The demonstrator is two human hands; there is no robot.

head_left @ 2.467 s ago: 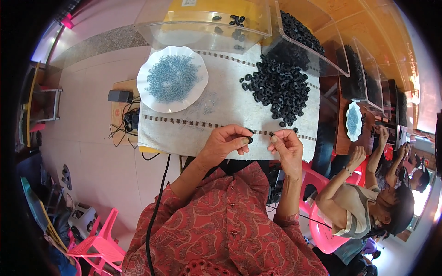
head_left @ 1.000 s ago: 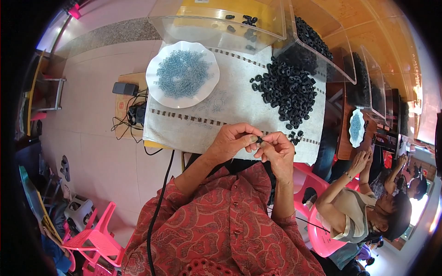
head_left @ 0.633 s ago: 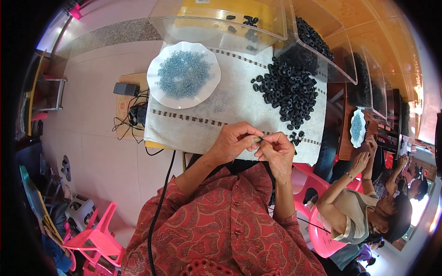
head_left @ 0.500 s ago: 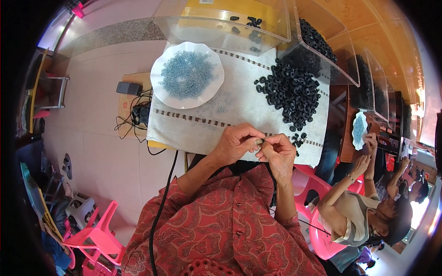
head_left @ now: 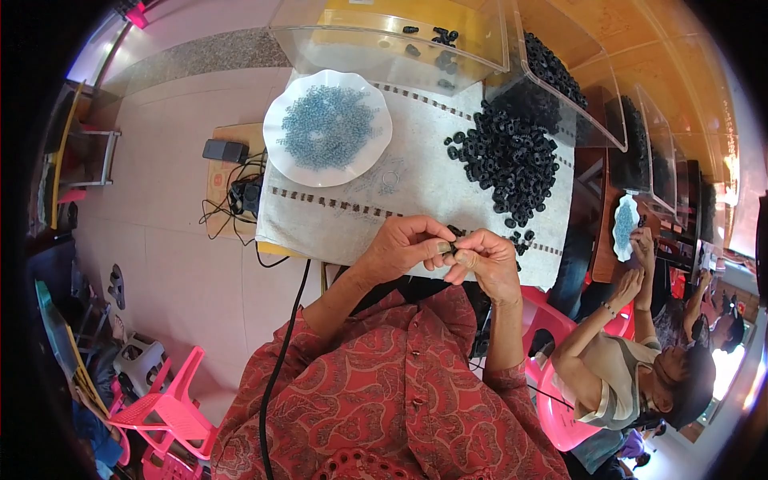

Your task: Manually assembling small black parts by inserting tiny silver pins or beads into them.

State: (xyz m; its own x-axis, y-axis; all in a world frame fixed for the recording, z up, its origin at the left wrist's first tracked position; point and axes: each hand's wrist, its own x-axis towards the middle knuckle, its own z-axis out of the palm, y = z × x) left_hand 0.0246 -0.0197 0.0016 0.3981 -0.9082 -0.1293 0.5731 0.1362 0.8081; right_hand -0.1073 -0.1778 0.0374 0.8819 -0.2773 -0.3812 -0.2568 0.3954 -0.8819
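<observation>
Over the near edge of the cloth-covered table (head_left: 424,172), my left hand (head_left: 398,252) and my right hand (head_left: 490,266) meet fingertip to fingertip. Both are closed in a pinch on a small black part (head_left: 454,231), mostly covered by the fingers. A pile of similar black parts (head_left: 512,164) lies beyond my right hand, with a few strays near its fingers. Beyond my left hand stands a white scalloped plate (head_left: 382,140) heaped with tiny bluish translucent pieces (head_left: 324,128). More tiny clear pieces and a thin ring (head_left: 390,181) lie on the cloth.
Clear plastic bins (head_left: 384,44) line the table's far side, some holding black parts. A black cable (head_left: 283,348) runs past my left arm. Left of the table are a black adapter (head_left: 226,151) and a pink chair (head_left: 182,408). Another person (head_left: 616,364) works at the right.
My right hand has turned slightly, its fingers more spread around the pinch. More of the black part shows between my fingertips. The plate and pile stay in place.
</observation>
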